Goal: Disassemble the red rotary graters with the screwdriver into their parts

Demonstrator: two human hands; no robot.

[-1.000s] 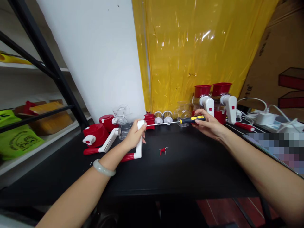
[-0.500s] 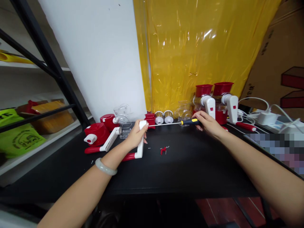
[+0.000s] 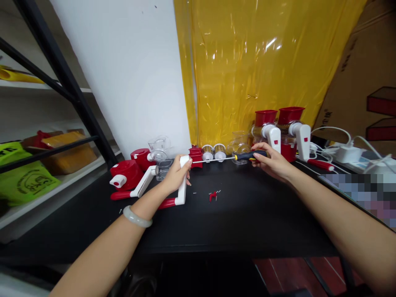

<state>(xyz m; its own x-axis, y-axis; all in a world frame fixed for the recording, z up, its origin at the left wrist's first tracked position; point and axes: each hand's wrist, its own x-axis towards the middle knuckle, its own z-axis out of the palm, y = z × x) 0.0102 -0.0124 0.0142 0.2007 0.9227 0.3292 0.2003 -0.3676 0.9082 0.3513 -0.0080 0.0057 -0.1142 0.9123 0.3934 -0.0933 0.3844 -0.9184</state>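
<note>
My left hand (image 3: 177, 176) grips a white crank handle (image 3: 182, 194) by its upper end; its red grip points left, low over the table. My right hand (image 3: 268, 161) is wrapped round the dark handle of a screwdriver (image 3: 244, 156) with yellow marks. The screwdriver's long shaft runs level to the left, and its tip meets the crank's upper end beside my left thumb. Whether the tip sits in a screw is too small to tell. Below, on the table, lie small red parts (image 3: 213, 196) with several tiny screws (image 3: 218, 192) around them.
On the black table (image 3: 241, 227), red grater bases (image 3: 126, 173) and another crank stand left. Metal grater drums (image 3: 219, 152), red hoppers (image 3: 195, 154) and clear plastic housings are at the back. Assembled graters (image 3: 291, 128), white cables and a charger (image 3: 349, 153) are right.
My right hand has turned round the screwdriver, its fingers and the handle's yellow mark now placed differently. The screwdriver handle sits slightly higher. My left hand and the crank have hardly moved.
</note>
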